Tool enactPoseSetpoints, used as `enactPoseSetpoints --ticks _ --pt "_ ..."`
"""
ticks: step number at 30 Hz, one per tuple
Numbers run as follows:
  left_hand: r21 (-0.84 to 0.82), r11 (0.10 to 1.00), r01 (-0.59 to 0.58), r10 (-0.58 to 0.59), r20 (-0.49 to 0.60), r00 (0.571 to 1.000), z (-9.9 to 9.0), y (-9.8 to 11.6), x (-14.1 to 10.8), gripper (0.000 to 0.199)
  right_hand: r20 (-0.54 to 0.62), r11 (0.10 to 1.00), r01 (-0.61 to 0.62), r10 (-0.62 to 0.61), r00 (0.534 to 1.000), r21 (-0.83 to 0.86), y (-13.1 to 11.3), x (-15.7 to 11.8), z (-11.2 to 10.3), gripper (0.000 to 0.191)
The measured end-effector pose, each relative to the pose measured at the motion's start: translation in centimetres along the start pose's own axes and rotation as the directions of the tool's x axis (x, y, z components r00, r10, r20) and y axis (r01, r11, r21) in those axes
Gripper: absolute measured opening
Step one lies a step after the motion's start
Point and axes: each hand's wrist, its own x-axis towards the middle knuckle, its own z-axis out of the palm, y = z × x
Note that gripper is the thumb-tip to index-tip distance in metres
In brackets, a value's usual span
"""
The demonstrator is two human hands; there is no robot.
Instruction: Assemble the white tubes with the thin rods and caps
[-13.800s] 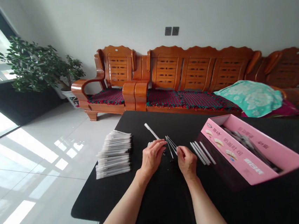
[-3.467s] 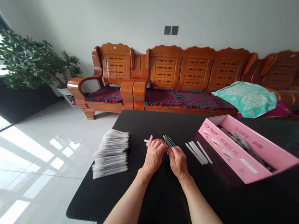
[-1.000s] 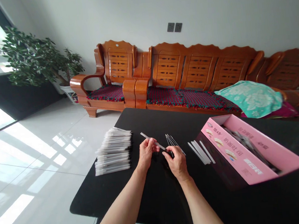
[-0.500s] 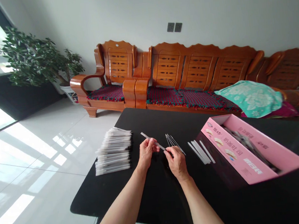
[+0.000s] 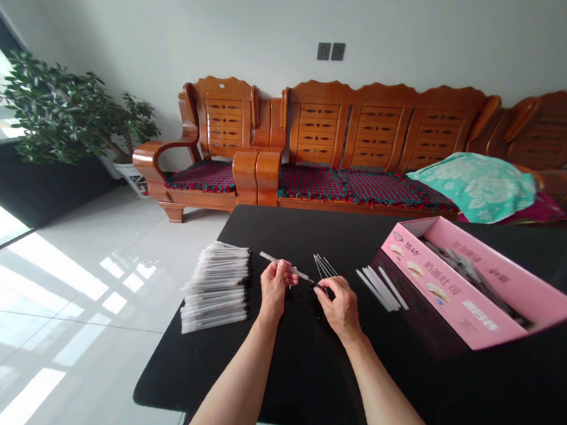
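My left hand (image 5: 274, 287) is closed on a white pen barrel (image 5: 270, 258), which slants down to the right over the black table (image 5: 283, 373). At the barrel's dark lower end, the fingers of my right hand (image 5: 340, 306) are pinched together; what they hold is too small to make out. Just beyond my right hand lie several thin dark refills (image 5: 323, 267), partly hidden by it. Several loose white barrels (image 5: 382, 288) lie to the right of that hand. Left of my left hand is a long stack of white pens (image 5: 215, 289) with dark tips.
A pink box (image 5: 441, 291) with dark items inside stands on the right of the table. Behind the table is a wooden sofa (image 5: 315, 126) with red cushions and a turquoise cloth (image 5: 481, 187). A potted plant (image 5: 68, 113) stands at the far left.
My left hand has shifted slightly left with the barrel. My right hand has moved slightly right, and a dark tip now shows between the barrel and its fingers.
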Motion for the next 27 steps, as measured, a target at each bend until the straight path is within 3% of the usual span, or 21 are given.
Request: enactPoseSetpoints --ticks 4,9,16,20,22,24,27 --pt "-0.027 0.999 -0.025 0.023 -0.067 0.997 -0.3 0.0 0.2 0.043 -0.062 0.994 -0.038 0.031 0.998 -0.106 1.0 -0.2 0.1 0.005" --pt "-0.026 1.0 -0.016 0.015 -0.044 0.999 -0.3 -0.2 0.3 0.045 -0.002 0.984 -0.035 0.035 0.999 -0.175 1.6 -0.5 0.8 0.003" --pt "0.004 1.0 0.01 -0.01 0.019 1.0 0.0 -0.3 0.0 0.045 -0.004 0.997 0.059 -0.059 0.998 -0.049 0.4 -0.1 0.5 0.02" --pt "0.027 0.999 0.038 -0.04 0.069 0.997 0.3 -0.2 -0.2 0.045 0.028 0.995 0.101 -0.101 0.995 -0.015 0.2 0.1 0.5 0.019" --pt "0.025 1.0 -0.007 0.006 0.031 1.0 0.2 0.0 -0.1 0.044 0.01 0.995 0.09 -0.09 0.996 -0.031 0.7 0.1 0.2 0.019" --pt "0.008 0.996 -0.093 0.093 -0.08 0.992 -0.2 0.2 0.2 0.042 -0.045 0.995 0.043 -0.047 0.998 -0.085 1.7 0.0 -0.2 0.018" --pt "-0.003 0.979 -0.204 0.198 -0.235 0.952 -0.7 0.5 0.6 0.04 -0.187 0.971 -0.091 0.05 0.981 -0.219 3.4 -0.3 -0.8 0.018"
